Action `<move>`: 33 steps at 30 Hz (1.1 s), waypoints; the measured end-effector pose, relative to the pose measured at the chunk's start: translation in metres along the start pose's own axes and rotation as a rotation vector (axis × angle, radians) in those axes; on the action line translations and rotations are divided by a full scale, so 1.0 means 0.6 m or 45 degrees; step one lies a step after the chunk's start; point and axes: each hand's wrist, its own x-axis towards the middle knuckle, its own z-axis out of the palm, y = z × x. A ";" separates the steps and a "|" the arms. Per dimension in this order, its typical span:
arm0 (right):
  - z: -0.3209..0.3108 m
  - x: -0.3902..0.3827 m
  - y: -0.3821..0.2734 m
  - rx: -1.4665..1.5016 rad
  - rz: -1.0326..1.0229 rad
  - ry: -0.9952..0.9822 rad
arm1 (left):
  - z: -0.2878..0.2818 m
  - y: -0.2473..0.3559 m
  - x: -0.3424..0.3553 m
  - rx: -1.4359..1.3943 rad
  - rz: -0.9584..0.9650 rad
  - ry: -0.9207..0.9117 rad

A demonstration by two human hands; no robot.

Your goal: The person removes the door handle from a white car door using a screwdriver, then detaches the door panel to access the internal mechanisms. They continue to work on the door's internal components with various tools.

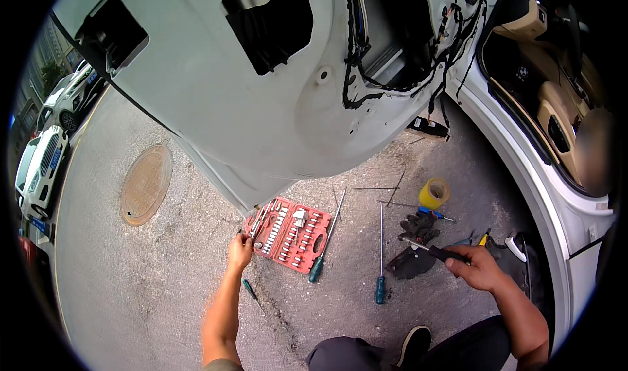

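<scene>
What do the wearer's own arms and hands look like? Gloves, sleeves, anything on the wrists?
Left hand and right hand are both bare: no gloves. Both forearms are uncovered, with no watch or wristband visible. An olive-grey sleeve edge shows on the left arm at the bottom of the picture; the right sleeve can't be made out clearly.

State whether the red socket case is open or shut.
Open: the red socket case lies with both halves spread, rows of metal sockets showing.
</scene>
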 end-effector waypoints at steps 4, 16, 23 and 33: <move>0.023 0.024 -0.052 0.227 -0.141 -0.109 | 0.031 0.138 -0.134 -1.436 -0.421 -0.094; 0.110 0.066 -0.146 0.612 -0.694 -0.328 | -0.065 0.494 -0.284 -1.728 -0.024 -0.117; 0.147 0.063 -0.180 0.802 -0.849 -0.285 | -0.135 0.580 -0.300 -1.715 0.068 0.074; 0.134 0.057 -0.176 0.734 -1.046 -0.083 | -0.123 0.620 -0.279 -1.709 0.037 0.152</move>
